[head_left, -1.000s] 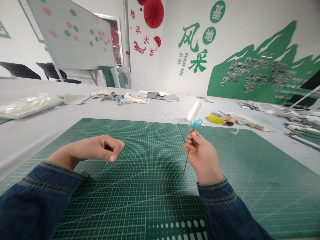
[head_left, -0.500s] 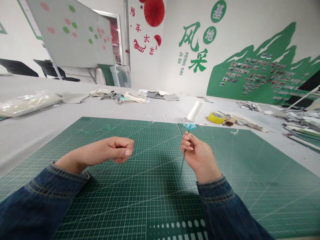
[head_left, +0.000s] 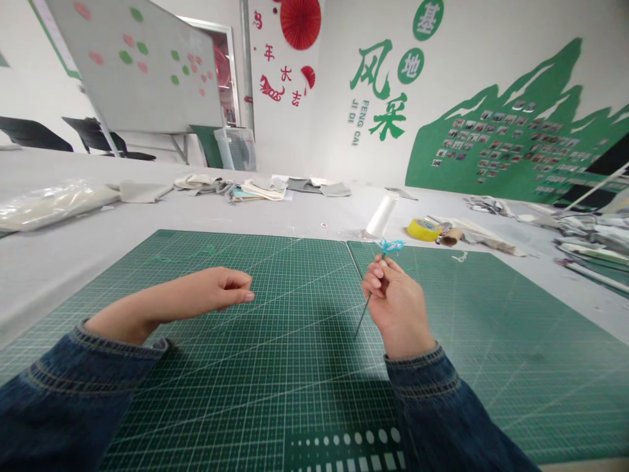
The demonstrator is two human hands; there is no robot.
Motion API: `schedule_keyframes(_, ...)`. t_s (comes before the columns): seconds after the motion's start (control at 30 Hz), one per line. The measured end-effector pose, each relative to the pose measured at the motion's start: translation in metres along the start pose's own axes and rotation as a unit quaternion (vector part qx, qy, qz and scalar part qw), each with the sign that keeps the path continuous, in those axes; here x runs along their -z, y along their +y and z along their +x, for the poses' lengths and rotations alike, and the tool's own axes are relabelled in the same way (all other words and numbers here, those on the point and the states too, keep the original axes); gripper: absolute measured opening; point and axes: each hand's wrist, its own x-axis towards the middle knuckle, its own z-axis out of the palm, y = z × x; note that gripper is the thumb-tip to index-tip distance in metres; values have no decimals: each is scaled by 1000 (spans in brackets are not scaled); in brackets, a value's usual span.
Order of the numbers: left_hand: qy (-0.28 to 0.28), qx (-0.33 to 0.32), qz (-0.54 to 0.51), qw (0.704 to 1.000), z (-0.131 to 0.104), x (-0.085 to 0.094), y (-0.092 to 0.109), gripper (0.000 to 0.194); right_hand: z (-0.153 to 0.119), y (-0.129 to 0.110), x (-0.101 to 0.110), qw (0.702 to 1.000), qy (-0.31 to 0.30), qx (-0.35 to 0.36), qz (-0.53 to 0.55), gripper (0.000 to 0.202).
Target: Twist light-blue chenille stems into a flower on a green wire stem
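Observation:
My right hand (head_left: 396,301) pinches a handmade flower between thumb and fingers, just under its head. The flower's blue looped head (head_left: 392,246) shows above the fingertips. Its thin dark stem (head_left: 362,318) slants down and to the left below the hand. My left hand (head_left: 223,288) is curled into a loose fist, apart from the flower, and nothing shows between its fingers. Both hands are above the green cutting mats (head_left: 275,367). Loose green thread (head_left: 211,251) lies on the mat beyond my left hand.
Beyond the mats stand a white thread cone (head_left: 381,216) and a roll of yellow tape (head_left: 423,229). Fabric scraps (head_left: 265,189) lie along the table's far side. A clear plastic bag (head_left: 59,200) is at the left, and white thread scraps (head_left: 460,257) lie on the right mat.
My right hand has shifted slightly right, and the flower's head now leans more to the right. My left hand has drawn a little to the left, still curled.

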Motion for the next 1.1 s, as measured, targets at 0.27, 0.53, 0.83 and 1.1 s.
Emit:
schedule_keyframes(0.27,-33,30,-102,994,-5,4,-16,35,-1,1,-1,1000,-1,-11,1,16)
schedule_keyframes(0.53,18,85,-136,987,-11,14,-27,26,-4,-1,-3,999,-25,-26,8,14)
schedule_keyframes(0.83,139,263,157,942,-11,25,-27,39,-7,-3,-8,999,-42,-12,-15,13)
schedule_keyframes(1.1,276,238,273,890,-14,27,-44,35,-8,-3,-8,999,-41,-1,-29,12)
